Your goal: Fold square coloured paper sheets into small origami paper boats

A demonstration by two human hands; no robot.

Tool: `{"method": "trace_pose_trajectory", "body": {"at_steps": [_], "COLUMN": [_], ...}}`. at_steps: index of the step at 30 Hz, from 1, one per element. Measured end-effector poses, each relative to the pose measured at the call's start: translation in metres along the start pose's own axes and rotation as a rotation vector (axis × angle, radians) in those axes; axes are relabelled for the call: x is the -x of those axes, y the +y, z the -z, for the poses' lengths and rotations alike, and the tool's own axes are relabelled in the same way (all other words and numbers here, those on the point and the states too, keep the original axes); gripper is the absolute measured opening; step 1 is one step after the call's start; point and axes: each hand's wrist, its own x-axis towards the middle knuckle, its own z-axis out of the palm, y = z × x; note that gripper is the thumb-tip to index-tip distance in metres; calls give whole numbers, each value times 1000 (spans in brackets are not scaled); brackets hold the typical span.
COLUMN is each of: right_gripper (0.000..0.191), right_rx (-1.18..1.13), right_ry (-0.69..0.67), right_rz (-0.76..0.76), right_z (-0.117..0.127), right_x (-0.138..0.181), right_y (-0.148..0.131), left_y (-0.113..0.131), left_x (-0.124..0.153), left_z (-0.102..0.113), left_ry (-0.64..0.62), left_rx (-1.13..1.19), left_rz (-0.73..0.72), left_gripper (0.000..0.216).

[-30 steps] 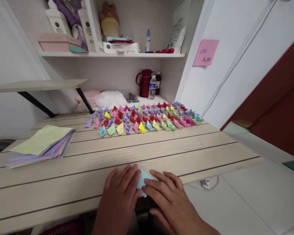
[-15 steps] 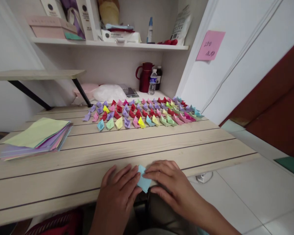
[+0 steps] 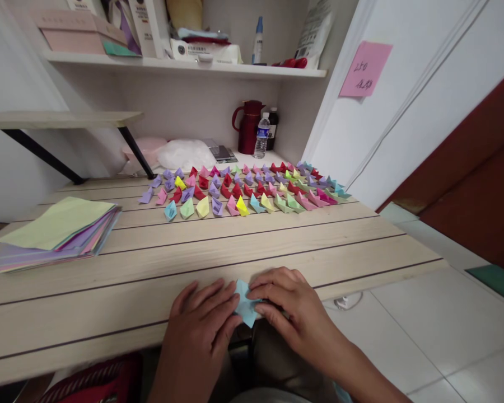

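A small light blue folded paper [image 3: 245, 304] lies at the near edge of the table, its corners pointing up and down. My left hand [image 3: 205, 319] has its fingertips and thumb on the paper's left side, holding it against the wood. On the right side, my right hand [image 3: 283, 305] pinches the paper between thumb and fingers, which hide that corner. Farther back stand several rows of small folded paper boats [image 3: 241, 206] in many colours. To the left is a stack of coloured paper sheets [image 3: 63, 224], pale yellow on top.
A raised wooden shelf [image 3: 67, 118] on black legs stands at the back left. Behind the boats are a dark red jug [image 3: 249, 129], a water bottle [image 3: 261, 137] and a white plastic bag [image 3: 186, 154]. The table's right edge drops to a tiled floor [image 3: 403, 319].
My right thumb has moved up onto the paper's right side, and the fingers have closed there. The left hand keeps its place on the paper. The camera view has shifted slightly.
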Motion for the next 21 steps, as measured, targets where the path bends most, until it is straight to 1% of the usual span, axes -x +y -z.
{"method": "trace_pose_trajectory", "body": {"at_steps": [2, 7, 13, 16, 18, 21], "right_gripper": [17, 14, 9, 7, 8, 9], "right_rx": [4, 34, 24, 65, 114, 194], "right_ry": [9, 35, 14, 76, 122, 142], "right_rz": [-11, -34, -31, -57, -87, -121], "right_z": [-2, -6, -5, -11, -16, -21], "right_x": [0, -1, -2, -2, -3, -4], "right_y": [0, -1, -2, -2, -2, -2], "left_y": [0, 2, 6, 9, 12, 15], "left_x": [-1, -3, -4, -5, -5, -6], "left_z": [0, -4, -6, -6, -7, -9], "left_ry": [12, 100, 123, 130, 141, 165], "left_rx": [4, 18, 29, 39, 60, 92], "left_rz": [-9, 26, 46, 93, 150, 235], "left_gripper": [23, 21, 18, 17, 15, 15]}}
